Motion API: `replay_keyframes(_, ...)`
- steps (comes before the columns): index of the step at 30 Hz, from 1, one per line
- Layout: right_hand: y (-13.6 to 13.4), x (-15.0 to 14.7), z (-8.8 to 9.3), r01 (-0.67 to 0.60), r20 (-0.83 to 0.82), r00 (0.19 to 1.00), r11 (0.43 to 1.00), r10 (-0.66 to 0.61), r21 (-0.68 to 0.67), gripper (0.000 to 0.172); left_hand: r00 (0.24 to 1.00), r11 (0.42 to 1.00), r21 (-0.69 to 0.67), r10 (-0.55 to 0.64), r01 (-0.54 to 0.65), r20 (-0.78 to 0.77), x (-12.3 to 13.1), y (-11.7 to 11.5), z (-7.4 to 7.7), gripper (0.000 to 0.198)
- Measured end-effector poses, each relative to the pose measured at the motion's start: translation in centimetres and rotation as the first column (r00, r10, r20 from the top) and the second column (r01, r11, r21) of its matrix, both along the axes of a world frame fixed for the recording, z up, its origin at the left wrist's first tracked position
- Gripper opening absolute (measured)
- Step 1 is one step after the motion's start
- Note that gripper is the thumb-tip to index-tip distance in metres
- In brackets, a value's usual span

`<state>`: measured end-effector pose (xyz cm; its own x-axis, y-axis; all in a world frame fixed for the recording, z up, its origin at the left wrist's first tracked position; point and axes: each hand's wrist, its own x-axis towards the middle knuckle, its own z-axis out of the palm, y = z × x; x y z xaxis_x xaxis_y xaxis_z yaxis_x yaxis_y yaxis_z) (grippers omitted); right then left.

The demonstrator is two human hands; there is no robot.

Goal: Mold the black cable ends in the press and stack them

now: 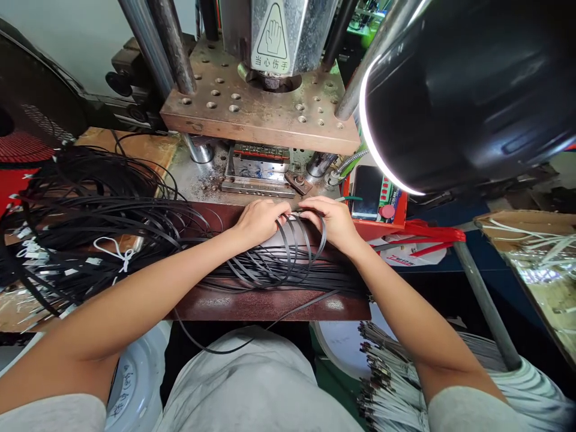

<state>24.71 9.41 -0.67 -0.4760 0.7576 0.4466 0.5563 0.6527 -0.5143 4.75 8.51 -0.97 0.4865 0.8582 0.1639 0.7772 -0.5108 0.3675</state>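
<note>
My left hand [263, 221] is closed in a pinch on the ends of black flat cables [288, 246] just in front of the press bed. My right hand [333, 225] pinches the same group of cables a little to the right, with its fingers curled. From between the fingers the cables loop down onto a bundle of black cables [292, 277] lying across the dark red bench edge [270, 303]. The cable tips are mostly hidden by my fingers. Behind my hands sits a metal die [258, 165] on the press bed, under the raised drilled plate [261, 117].
A tangled heap of black cables [90, 192] lies on the left. A black lamp [468, 96] hangs close at the upper right. A red control box [382, 204] stands right of the press. Grey cable bundles [391, 378] hang at the lower right, near a white tub [139, 378] at lower left.
</note>
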Motion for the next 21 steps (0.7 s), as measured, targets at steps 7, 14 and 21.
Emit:
replay_keyframes(7,0.3,-0.4,-0.1,-0.042,0.162,0.986,0.999,0.044,-0.014,0.024,0.996,0.998,-0.017,0.06,-0.059,0.059,-0.1,0.2,-0.6,0.022)
replay_keyframes(14,0.3,-0.6,0.1,0.01,0.166,0.986,0.997,0.004,-0.082,0.021,0.998,0.998,0.038,0.047,-0.048,0.03,-0.2,-0.2,-0.9,0.024)
replay_keyframes(21,0.0,-1.0,1.4,0.08,0.375,0.926,0.991,-0.033,-0.111,0.018,0.999,1.0,0.01,0.029,-0.029,0.045,-0.2,-0.2,-0.6,0.023)
